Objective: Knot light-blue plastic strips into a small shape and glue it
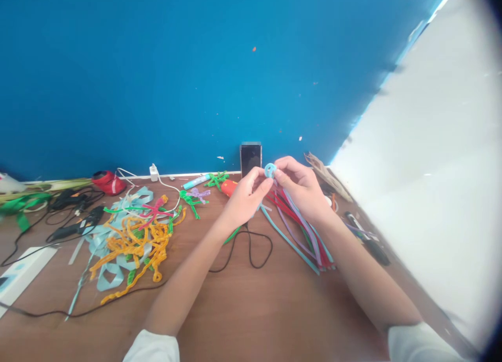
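My left hand (248,194) and my right hand (301,188) meet above the table, each closed in a pinch on a small light blue pipe cleaner coil (270,170). The coil is bent into a round with gaps in its middle. Below and behind my right hand lies a bundle of straight pipe cleaners (322,249) in red, purple, light blue and green. A long light blue strand (288,240) runs from near my fingers towards the bundle's end; whether it belongs to the coil I cannot tell.
A phone (251,160) leans against the blue wall. Left lie twisted orange pipe cleaners (137,244) over pale blue ribbon (110,281), green twisted figures (190,202), a red roll (109,182) and a white power strip (27,273). A black cable (261,267) loops mid-table; dark-handled tools (371,244) lie right.
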`<state>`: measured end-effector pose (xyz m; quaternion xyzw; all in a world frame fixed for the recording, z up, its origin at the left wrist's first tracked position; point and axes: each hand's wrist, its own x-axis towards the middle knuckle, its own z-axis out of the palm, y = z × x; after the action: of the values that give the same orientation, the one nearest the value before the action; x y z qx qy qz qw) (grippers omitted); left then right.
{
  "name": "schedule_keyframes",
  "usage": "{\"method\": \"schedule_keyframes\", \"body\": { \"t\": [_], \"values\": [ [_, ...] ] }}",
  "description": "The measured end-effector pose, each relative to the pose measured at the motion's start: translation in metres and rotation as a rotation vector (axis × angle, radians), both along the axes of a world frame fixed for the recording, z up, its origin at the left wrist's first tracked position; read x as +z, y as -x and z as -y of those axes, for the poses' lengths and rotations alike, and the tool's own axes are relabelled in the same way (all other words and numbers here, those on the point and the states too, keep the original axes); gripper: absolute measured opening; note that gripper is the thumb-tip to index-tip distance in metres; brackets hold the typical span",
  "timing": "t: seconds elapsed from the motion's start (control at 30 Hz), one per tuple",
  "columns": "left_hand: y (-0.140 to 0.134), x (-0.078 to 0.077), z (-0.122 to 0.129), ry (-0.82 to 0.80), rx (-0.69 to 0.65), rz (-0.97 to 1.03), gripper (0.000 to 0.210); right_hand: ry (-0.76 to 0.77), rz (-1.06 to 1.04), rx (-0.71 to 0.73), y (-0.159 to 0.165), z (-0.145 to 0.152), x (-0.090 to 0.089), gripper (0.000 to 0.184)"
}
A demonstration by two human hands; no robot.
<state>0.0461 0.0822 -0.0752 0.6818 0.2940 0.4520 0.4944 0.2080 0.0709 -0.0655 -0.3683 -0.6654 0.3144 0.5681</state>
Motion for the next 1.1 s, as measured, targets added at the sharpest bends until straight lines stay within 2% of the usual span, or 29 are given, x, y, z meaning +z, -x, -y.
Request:
{"method": "schedule_keyframes", "body": {
  "t": [0.13, 0.27, 0.4, 0.53, 0.6, 0.8, 0.93, 1.1],
  "values": [
    [0.000, -0.001, -0.001, 0.030, -0.029, 0.040, 0.019, -0.101, 0.107, -0.171, 0.000, 0.001, 0.002, 0.014],
    [-0.001, -0.001, 0.002, 0.061, 0.057, 0.023, 0.020, -0.053, 0.175, -0.210, 0.000, 0.003, 0.003, 0.015],
    [-0.004, 0.000, 0.005, 0.071, 0.050, 0.065, 0.021, 0.004, 0.139, -0.140, 0.000, 0.004, 0.004, 0.017],
    [-0.004, 0.002, 0.006, 0.183, -0.068, 0.182, 0.025, 0.106, -0.082, 0.141, 0.004, 0.007, 0.005, 0.018],
    [-0.004, 0.004, 0.006, 0.238, -0.089, 0.207, 0.027, 0.119, -0.165, 0.229, 0.007, 0.008, 0.005, 0.020],
    [-0.002, 0.006, 0.005, 0.166, -0.013, 0.140, 0.035, 0.062, -0.158, 0.093, 0.012, 0.007, 0.004, 0.021],
    [-0.002, 0.003, 0.003, 0.122, 0.004, 0.069, 0.035, 0.073, -0.121, 0.088, 0.007, 0.003, -0.001, 0.018],
    [-0.003, -0.002, 0.001, 0.188, 0.004, 0.086, 0.023, 0.131, -0.073, 0.129, 0.002, -0.001, -0.006, 0.019]
  ]
}}
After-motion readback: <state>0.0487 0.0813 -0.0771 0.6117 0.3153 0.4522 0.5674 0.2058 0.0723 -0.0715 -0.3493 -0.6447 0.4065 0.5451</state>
